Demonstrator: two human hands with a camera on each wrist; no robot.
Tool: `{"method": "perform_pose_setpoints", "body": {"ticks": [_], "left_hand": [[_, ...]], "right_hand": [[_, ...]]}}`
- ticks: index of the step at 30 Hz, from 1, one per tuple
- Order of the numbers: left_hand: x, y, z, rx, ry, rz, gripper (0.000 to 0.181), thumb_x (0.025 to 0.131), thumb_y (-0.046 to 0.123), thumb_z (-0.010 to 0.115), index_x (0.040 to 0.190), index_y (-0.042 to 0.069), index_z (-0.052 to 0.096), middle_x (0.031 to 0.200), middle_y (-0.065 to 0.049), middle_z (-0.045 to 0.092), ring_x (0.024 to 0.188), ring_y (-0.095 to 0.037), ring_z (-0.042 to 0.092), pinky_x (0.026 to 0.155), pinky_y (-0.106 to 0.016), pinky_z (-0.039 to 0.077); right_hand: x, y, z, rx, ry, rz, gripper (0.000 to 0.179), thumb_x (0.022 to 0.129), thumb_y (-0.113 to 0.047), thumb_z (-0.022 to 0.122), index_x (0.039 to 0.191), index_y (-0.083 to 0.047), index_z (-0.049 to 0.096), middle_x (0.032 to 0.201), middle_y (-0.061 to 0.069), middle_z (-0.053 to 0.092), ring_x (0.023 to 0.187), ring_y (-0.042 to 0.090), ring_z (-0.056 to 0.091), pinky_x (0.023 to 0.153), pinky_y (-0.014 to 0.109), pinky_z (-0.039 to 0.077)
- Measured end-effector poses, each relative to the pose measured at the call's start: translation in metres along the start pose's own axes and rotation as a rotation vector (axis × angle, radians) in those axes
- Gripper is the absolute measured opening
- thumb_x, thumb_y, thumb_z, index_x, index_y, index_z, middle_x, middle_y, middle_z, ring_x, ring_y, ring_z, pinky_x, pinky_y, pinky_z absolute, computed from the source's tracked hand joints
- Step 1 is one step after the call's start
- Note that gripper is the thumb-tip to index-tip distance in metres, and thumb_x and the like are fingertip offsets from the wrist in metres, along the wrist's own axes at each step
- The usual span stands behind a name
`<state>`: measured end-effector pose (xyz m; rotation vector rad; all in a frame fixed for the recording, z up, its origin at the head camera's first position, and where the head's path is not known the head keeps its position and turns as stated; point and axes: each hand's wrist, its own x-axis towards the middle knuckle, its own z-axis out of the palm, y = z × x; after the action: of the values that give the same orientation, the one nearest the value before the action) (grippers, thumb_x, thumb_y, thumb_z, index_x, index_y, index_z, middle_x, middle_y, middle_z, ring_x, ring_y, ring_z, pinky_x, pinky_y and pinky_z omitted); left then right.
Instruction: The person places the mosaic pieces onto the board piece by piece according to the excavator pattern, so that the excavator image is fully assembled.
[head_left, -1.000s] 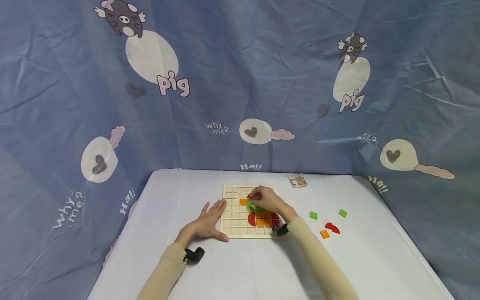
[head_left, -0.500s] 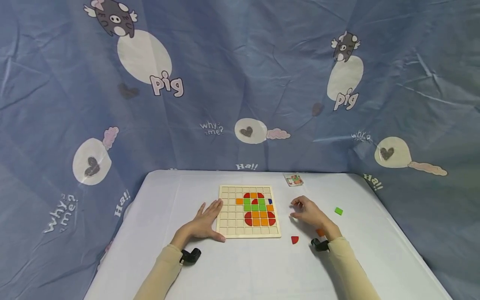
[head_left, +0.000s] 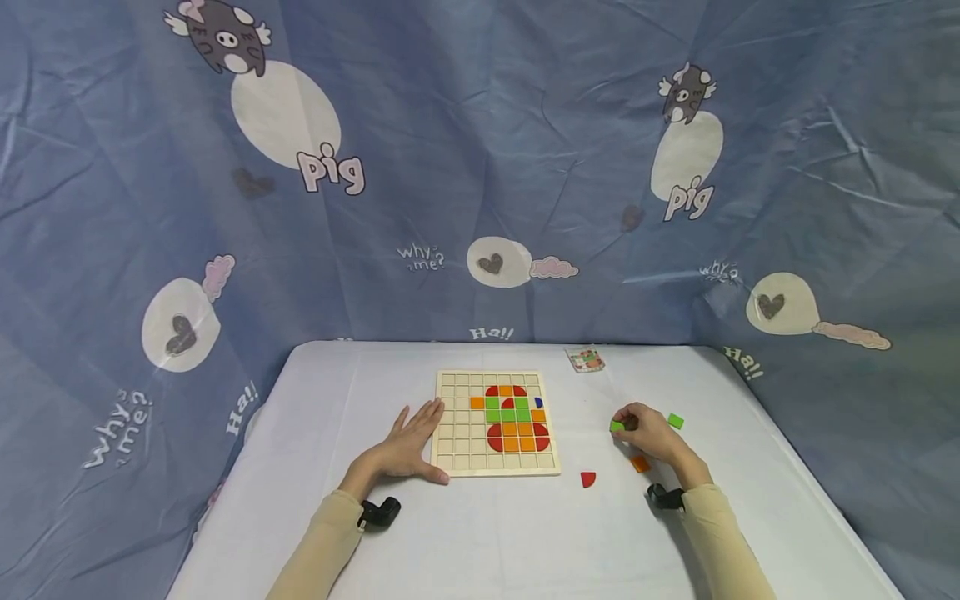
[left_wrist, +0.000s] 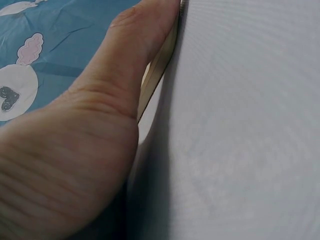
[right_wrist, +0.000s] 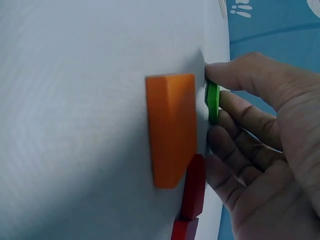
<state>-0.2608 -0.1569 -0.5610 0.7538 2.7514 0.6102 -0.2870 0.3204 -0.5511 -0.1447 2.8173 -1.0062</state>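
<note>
My left hand (head_left: 406, 447) lies with straight fingers along the left edge of the wooden grid board (head_left: 459, 463). In the left wrist view the thumb (left_wrist: 120, 65) touches the board's edge. Right of the board, my right hand (head_left: 651, 432) pinches a green square tile (head_left: 617, 427) between thumb and fingers, low over the table. The right wrist view shows the green tile (right_wrist: 213, 102) edge-on, close to an orange tile (right_wrist: 172, 130) and a red piece (right_wrist: 193, 187). On the board sit red, orange and green pieces and one blue piece (head_left: 538, 403).
Another green tile (head_left: 676, 421) lies behind the right hand, and an orange tile (head_left: 640, 464) is just in front of it. A red quarter-round piece (head_left: 588, 479) lies on the white table (head_left: 480, 542) near the board's right front corner. A pattern card (head_left: 586, 360) is at the back.
The right hand has left the board, moved right across the table and now pinches a green tile there. The left hand has stayed at the board's edge.
</note>
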Motion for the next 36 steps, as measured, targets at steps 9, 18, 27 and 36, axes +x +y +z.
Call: {"method": "perform_pose_setpoints", "body": {"ticks": [9,18,27,36], "left_hand": [[0.001,-0.002,0.0,0.017,-0.003,0.004,0.135,0.063,0.074,0.072,0.154,0.001,0.005,0.163,-0.015,0.002,0.151,-0.032,0.002,0.119,-0.059,-0.007],[0.001,-0.003,0.0,0.019,-0.003,0.007,0.134,0.064,0.073,0.072,0.154,0.001,0.003,0.163,-0.014,0.0,0.151,-0.031,0.001,0.119,-0.058,-0.007],[-0.002,-0.002,0.0,0.018,0.004,0.025,0.133,0.065,0.073,0.072,0.154,0.001,0.005,0.163,-0.017,0.001,0.151,-0.032,0.002,0.119,-0.06,-0.005],[-0.001,-0.002,0.0,0.029,0.009,0.034,0.132,0.066,0.072,0.072,0.154,0.0,0.005,0.163,-0.017,0.002,0.151,-0.033,0.003,0.119,-0.061,-0.004]], "right_hand": [[0.004,-0.004,0.001,-0.013,-0.006,0.027,0.03,0.08,-0.016,0.077,0.103,-0.003,0.064,0.092,0.007,0.063,0.08,0.017,0.056,0.064,0.026,0.05],[0.017,-0.04,0.028,0.019,0.034,-0.102,0.029,0.079,-0.018,0.078,0.102,-0.006,0.065,0.09,0.004,0.063,0.079,0.015,0.055,0.066,0.026,0.047],[0.04,-0.112,0.067,0.029,-0.036,-0.278,0.024,0.08,-0.018,0.077,0.099,-0.009,0.067,0.093,0.003,0.064,0.079,0.013,0.056,0.068,0.025,0.05],[0.067,-0.17,0.106,-0.038,-0.122,-0.44,0.023,0.085,-0.02,0.075,0.104,-0.011,0.066,0.099,0.0,0.063,0.082,0.009,0.057,0.074,0.025,0.053]]}}
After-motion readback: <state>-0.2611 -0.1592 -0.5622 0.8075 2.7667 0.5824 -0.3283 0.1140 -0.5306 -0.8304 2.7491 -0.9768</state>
